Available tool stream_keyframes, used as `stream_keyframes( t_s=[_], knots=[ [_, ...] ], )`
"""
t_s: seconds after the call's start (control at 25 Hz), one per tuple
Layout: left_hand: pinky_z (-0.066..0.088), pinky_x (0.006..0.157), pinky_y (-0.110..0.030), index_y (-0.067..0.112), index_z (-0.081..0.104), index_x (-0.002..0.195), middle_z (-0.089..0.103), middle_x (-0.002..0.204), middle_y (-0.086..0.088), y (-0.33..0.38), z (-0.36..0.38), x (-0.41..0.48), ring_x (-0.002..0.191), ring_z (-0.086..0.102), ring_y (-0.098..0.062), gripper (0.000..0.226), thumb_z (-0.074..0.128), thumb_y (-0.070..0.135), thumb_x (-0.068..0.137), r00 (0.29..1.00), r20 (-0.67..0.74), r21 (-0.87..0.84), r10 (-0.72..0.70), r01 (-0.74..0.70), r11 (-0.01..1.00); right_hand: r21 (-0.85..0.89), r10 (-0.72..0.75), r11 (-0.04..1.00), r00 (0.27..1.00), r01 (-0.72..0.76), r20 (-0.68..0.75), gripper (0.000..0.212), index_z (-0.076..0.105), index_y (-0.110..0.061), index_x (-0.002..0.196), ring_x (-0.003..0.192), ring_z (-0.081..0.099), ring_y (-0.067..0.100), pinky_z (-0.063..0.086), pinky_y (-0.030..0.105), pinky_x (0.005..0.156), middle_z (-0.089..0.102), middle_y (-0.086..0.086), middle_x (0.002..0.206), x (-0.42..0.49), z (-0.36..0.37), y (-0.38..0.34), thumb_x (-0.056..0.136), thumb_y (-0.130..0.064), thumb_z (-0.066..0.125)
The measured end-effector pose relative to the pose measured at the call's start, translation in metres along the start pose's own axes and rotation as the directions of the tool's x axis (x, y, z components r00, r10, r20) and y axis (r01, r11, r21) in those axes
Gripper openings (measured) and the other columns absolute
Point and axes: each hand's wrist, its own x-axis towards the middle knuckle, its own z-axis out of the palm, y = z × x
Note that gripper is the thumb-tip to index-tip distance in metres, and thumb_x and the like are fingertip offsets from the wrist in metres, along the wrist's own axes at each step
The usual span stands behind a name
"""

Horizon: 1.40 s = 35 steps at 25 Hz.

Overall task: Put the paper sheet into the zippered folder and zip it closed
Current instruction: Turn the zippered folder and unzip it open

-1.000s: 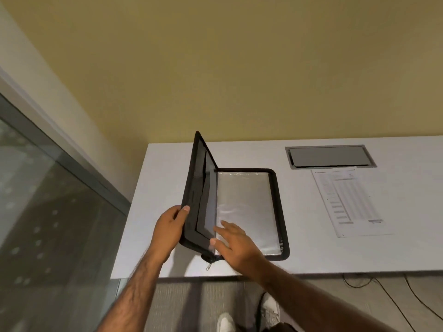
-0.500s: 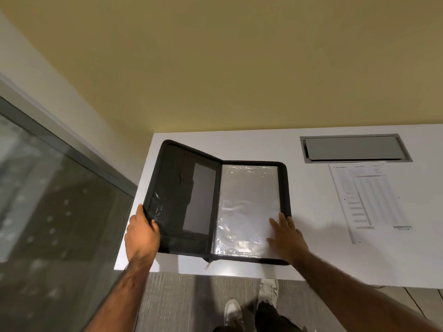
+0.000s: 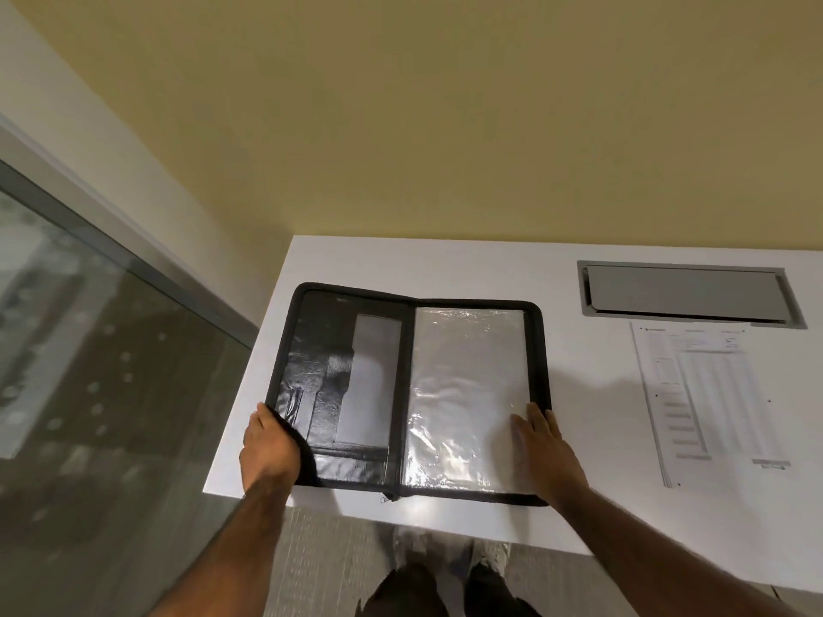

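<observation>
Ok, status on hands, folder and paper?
Left hand grips folder corner. Right hand flat on its plastic sleeve. Paper outside, right of folder, nothing between.

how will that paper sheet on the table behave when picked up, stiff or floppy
The paper sheet looks thin and lies flat on the table, so it will probably droop when lifted by one edge and feel light. Flush on that smooth top, it may slide rather than lift.
</observation>
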Motion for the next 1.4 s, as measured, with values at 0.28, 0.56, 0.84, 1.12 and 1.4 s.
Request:
stream_keyframes(
  t_s=[0.28,0.56,0.84,1.12,1.4],
  knots=[
    [-0.001,0.128,-0.047,0.029,-0.007,0.161,-0.022,0.168,0.0,0.025,0.034,-0.007,0.155,-0.02,-0.022,0.065,0.024,0.048,0.107,0.799,0.162,0.133,0.578,-0.598,0.79,0.073,0.08,0.994,0.997,-0.081,0.014,0.094,0.008,-0.032,0.154,0.155,-0.003,0.028,0.028,0.05,0.119,-0.002,0.003,0.168,0.004,0.009,0.002,0.084,-0.053,0.066],
    [-0.011,0.124,-0.053,0.03,-0.027,0.155,-0.036,0.162,-0.003,0.062,0.063,0.017,0.151,-0.029,-0.029,0.075,0.003,0.066,0.098,0.791,0.271,0.217,0.549,-0.606,0.765,0.057,0.123,0.991,0.992,-0.123,0.002,0.111,-0.004,-0.03,0.157,0.153,-0.014,0.026,0.021,0.046,0.122,-0.016,0.003,0.167,0.009,0.015,-0.008,0.079,-0.061,0.069],
    [-0.01,0.125,-0.054,0.031,-0.026,0.155,-0.036,0.162,-0.003,0.06,0.07,0.023,0.151,-0.028,-0.03,0.073,0.003,0.064,0.098,0.762,0.333,0.194,0.555,-0.631,0.751,0.049,0.149,0.988,0.989,-0.15,0.004,0.115,0.001,-0.034,0.155,0.155,-0.007,0.029,0.027,0.047,0.121,-0.01,0.005,0.168,0.004,0.023,-0.013,0.071,-0.062,0.075],
    [-0.007,0.126,-0.05,0.026,-0.024,0.157,-0.034,0.163,-0.007,0.065,0.064,0.011,0.152,-0.026,-0.03,0.074,0.005,0.063,0.099,0.757,0.319,0.188,0.57,-0.64,0.745,0.079,0.149,0.985,0.989,-0.151,0.022,0.112,0.0,-0.037,0.153,0.155,-0.004,0.027,0.031,0.051,0.117,-0.009,-0.001,0.168,-0.003,0.013,-0.009,0.073,-0.064,0.073],
    [-0.005,0.127,-0.047,0.028,-0.022,0.158,-0.032,0.164,-0.004,0.114,0.063,-0.006,0.153,-0.026,-0.025,0.075,0.01,0.065,0.1,0.66,0.268,0.136,0.702,-0.748,0.65,0.144,0.207,0.968,0.978,-0.204,-0.008,0.105,-0.003,-0.035,0.156,0.155,-0.005,0.02,0.026,0.048,0.119,-0.01,-0.004,0.168,-0.032,-0.007,0.017,0.082,-0.061,0.066]
  ],
)
